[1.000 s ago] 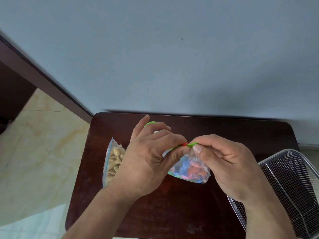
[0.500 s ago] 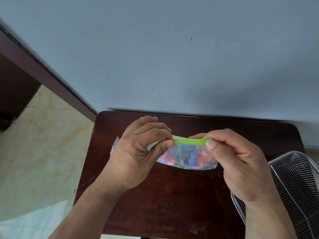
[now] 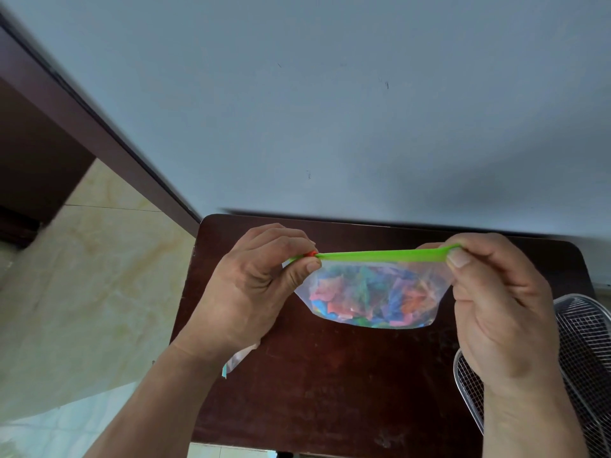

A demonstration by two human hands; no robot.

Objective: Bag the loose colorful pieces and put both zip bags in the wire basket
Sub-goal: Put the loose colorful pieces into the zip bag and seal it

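Observation:
A clear zip bag (image 3: 373,297) full of colorful pieces hangs above the dark table, its green zip strip stretched level between my hands. My left hand (image 3: 261,289) pinches the strip's left end by the small red slider. My right hand (image 3: 496,292) pinches the right end of the strip. A second zip bag (image 3: 236,358) lies on the table under my left wrist, with only a corner showing. The wire basket (image 3: 591,352) stands at the table's right edge, beside my right wrist.
The small dark wooden table (image 3: 347,385) stands against a pale blue wall. A tiled floor and a dark door frame lie to the left.
My hands have moved apart along the green strip, the right one travelling right, so the strip now spans the bag's whole width. The bag has risen and spread out.

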